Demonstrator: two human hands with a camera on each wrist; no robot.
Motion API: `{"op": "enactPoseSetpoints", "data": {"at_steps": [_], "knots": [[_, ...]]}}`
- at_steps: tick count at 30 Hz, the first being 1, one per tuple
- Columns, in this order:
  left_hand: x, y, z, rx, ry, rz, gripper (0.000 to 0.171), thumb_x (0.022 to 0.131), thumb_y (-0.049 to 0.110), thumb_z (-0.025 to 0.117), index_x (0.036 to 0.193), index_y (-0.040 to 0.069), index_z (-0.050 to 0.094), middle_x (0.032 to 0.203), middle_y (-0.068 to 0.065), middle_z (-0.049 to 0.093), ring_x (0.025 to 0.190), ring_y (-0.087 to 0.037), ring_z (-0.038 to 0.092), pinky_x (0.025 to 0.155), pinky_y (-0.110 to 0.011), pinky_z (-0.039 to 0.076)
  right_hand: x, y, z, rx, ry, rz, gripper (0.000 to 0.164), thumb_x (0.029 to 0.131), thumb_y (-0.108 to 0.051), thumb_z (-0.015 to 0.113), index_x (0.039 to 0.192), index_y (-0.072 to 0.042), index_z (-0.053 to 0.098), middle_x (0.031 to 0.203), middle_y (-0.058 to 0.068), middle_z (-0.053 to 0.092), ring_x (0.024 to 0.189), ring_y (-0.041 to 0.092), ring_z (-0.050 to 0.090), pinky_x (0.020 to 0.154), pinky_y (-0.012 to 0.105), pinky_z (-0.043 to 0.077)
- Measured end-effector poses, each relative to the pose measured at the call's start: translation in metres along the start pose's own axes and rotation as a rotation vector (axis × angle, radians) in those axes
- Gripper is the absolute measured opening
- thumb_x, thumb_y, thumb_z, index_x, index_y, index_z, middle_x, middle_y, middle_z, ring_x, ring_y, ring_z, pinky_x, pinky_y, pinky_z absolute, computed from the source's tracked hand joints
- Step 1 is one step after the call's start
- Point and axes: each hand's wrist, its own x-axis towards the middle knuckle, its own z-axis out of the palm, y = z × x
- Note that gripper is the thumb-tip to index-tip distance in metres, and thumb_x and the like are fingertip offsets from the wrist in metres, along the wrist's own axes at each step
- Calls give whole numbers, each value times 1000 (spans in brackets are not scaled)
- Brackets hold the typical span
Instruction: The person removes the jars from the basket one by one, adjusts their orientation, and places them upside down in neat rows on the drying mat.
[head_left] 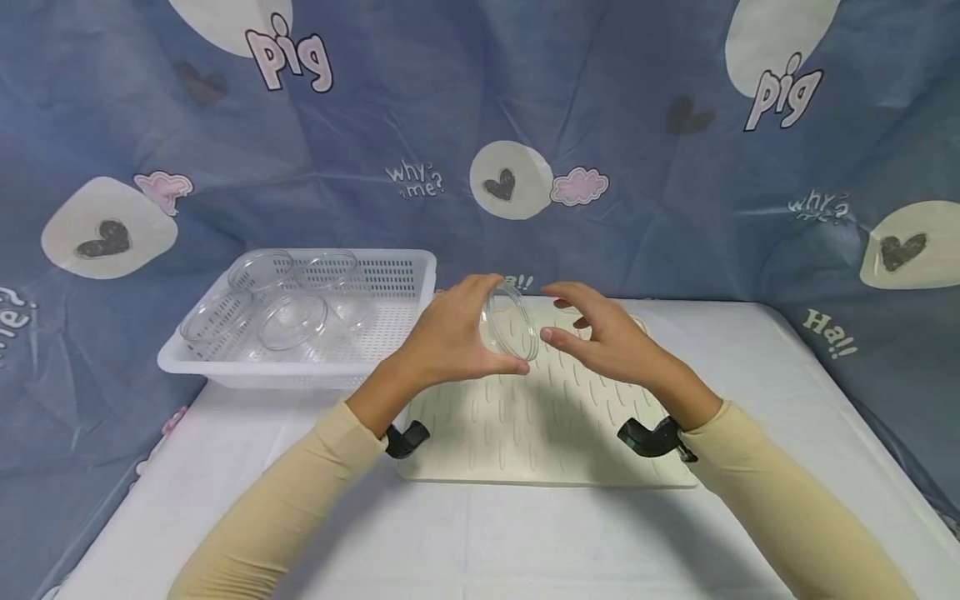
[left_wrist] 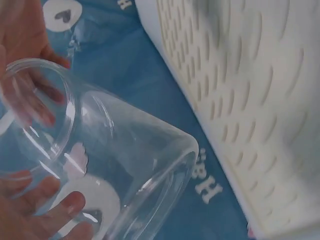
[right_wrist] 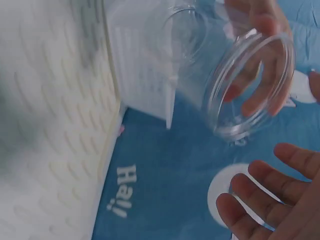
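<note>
A clear, straight-walled jar (head_left: 513,327) lies tilted on its side in the air above the cream mat (head_left: 525,442). My left hand (head_left: 453,329) grips it, thumb below and fingers over the top. A ringed end of the jar (right_wrist: 250,90) faces the right hand in the right wrist view. Just right of that end, my right hand (head_left: 611,342) hovers with its thumb and fingers spread apart, holding nothing. In the left wrist view the jar's see-through wall (left_wrist: 130,135) shows nothing inside.
To the left stands a white slotted basket (head_left: 292,377) with several clear jars (head_left: 292,323) in it. The ridged mat lies on a white-covered table (head_left: 480,542). Behind hangs a blue printed cloth (head_left: 637,242).
</note>
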Motion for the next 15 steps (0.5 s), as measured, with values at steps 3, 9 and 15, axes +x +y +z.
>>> {"op": "enactPoseSetpoints", "data": {"at_steps": [3,9,15], "knots": [[-1,3,9,-6,11,-1,116,60,71,81,148,9,40,143,-9,53,129,-26,54,104,-51,48,4,-6,6,39,-17,-11,64,93,-29,68,148,-10,42,149,10,47,133,31,51,100,49,50],[-5,7,21,-29,28,-10,112,59,72,81,144,11,43,139,-4,55,123,-21,57,102,-46,50,7,-11,17,76,-39,-24,74,87,-30,75,149,-11,40,151,7,45,134,32,49,103,52,47],[-8,9,27,-38,57,7,110,59,70,83,142,10,43,138,-3,56,123,-20,57,100,-43,51,11,-12,23,68,-38,-18,82,81,-32,81,149,-12,40,149,5,46,131,28,50,99,48,51]]}}
